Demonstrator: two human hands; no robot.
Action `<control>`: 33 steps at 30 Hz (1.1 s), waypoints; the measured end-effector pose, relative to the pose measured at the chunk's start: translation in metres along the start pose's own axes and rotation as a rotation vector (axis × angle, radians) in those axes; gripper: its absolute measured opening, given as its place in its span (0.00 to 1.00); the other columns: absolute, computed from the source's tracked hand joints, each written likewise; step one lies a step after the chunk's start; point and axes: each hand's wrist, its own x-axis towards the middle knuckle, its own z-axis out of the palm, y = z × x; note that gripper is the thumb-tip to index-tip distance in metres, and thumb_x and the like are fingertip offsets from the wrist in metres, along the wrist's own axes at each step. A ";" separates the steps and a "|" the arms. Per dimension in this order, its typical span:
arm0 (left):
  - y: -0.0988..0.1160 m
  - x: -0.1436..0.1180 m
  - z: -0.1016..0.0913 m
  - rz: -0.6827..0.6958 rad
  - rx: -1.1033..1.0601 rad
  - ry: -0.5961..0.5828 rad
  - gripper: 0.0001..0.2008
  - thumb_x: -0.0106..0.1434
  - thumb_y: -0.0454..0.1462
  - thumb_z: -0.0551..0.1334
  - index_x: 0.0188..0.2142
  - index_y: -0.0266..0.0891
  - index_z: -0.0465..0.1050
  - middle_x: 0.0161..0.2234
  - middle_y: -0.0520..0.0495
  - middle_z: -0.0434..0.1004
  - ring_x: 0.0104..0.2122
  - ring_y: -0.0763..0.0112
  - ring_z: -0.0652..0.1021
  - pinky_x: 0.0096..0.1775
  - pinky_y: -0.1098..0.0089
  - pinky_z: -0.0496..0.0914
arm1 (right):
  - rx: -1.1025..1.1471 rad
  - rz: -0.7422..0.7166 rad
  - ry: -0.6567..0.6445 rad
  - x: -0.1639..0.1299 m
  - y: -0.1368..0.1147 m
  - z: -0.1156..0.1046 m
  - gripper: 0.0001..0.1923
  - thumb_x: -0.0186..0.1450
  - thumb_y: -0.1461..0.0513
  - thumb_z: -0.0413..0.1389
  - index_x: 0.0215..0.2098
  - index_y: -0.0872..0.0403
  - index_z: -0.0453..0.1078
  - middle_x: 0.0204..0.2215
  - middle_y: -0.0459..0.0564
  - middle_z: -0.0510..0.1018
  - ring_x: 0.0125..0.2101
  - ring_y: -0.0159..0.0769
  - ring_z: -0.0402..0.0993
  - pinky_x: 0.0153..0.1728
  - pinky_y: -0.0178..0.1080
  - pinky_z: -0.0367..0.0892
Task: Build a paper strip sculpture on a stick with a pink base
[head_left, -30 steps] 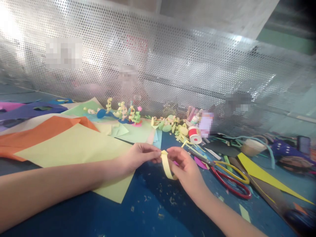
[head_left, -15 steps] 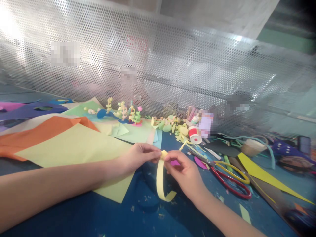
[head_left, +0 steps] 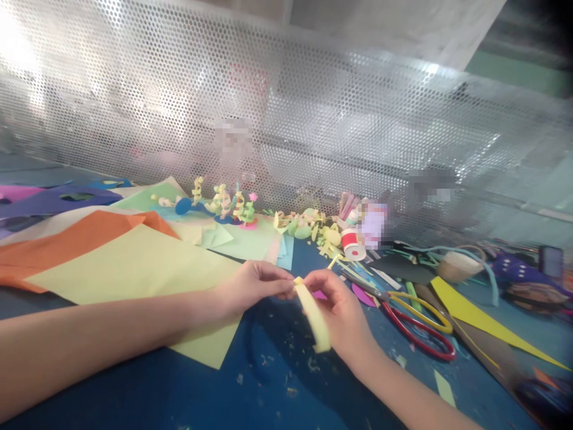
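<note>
My left hand (head_left: 255, 285) and my right hand (head_left: 342, 313) meet over the blue table (head_left: 277, 388), both pinching the top end of a pale yellow paper strip (head_left: 313, 316). The strip hangs down and to the right from my fingertips, its loose lower end lying against my right palm. My left forearm rests across a large pale yellow paper sheet (head_left: 134, 269).
Red and yellow handled scissors (head_left: 412, 325) lie just right of my right hand. Orange paper (head_left: 76, 239), purple paper (head_left: 49, 200) and green paper (head_left: 250, 239) spread at left. Small paper figures (head_left: 224, 206), a red thread spool (head_left: 353, 245) and a perforated metal screen (head_left: 313, 119) stand behind.
The strip hung loose and curled to the left half a second ago; its lower end has swung right against my right hand. Both hands stay close together.
</note>
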 end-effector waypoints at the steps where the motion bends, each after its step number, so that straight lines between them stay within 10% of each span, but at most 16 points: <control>1: 0.001 -0.001 0.000 0.000 -0.010 -0.014 0.09 0.53 0.39 0.66 0.33 0.38 0.79 0.29 0.48 0.79 0.30 0.73 0.75 0.38 0.71 0.68 | 0.015 -0.008 0.004 0.000 0.000 0.000 0.09 0.59 0.56 0.58 0.33 0.51 0.63 0.29 0.45 0.70 0.29 0.33 0.71 0.26 0.33 0.69; 33: 0.003 -0.008 0.009 0.105 0.228 0.095 0.11 0.56 0.37 0.63 0.39 0.36 0.77 0.38 0.46 0.79 0.39 0.65 0.77 0.45 0.67 0.70 | -0.198 -0.115 0.042 -0.001 0.000 -0.003 0.06 0.62 0.61 0.55 0.37 0.52 0.70 0.35 0.47 0.73 0.36 0.34 0.71 0.35 0.34 0.69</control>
